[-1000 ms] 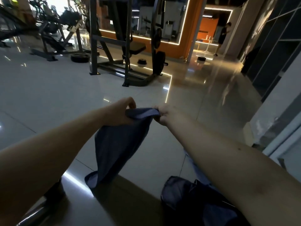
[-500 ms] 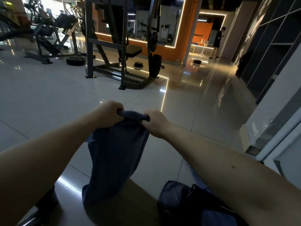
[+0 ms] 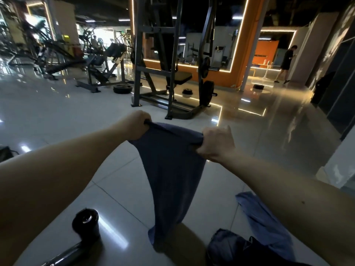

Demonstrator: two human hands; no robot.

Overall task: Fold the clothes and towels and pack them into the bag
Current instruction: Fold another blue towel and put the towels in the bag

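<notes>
A blue towel (image 3: pixel 171 175) hangs in the air in front of me, held by its top edge. My left hand (image 3: pixel 134 124) grips the top left corner and my right hand (image 3: pixel 217 144) grips the top right corner, so the cloth sags between them and narrows to a point near the floor. A lighter blue cloth (image 3: pixel 263 217) lies under my right forearm. A dark blue bundle, either a garment or the bag (image 3: pixel 232 248), sits at the bottom right; I cannot tell which.
A black dumbbell head with a chrome bar (image 3: pixel 86 224) lies at the lower left on the glossy tiled floor. A squat rack (image 3: pixel 172 77) stands ahead, other gym machines at the far left. A person (image 3: pixel 287 63) walks at the far right.
My hands have moved apart along the towel's top edge, spreading it wider. The view has tilted, bringing the dumbbell and the lighter blue cloth into sight.
</notes>
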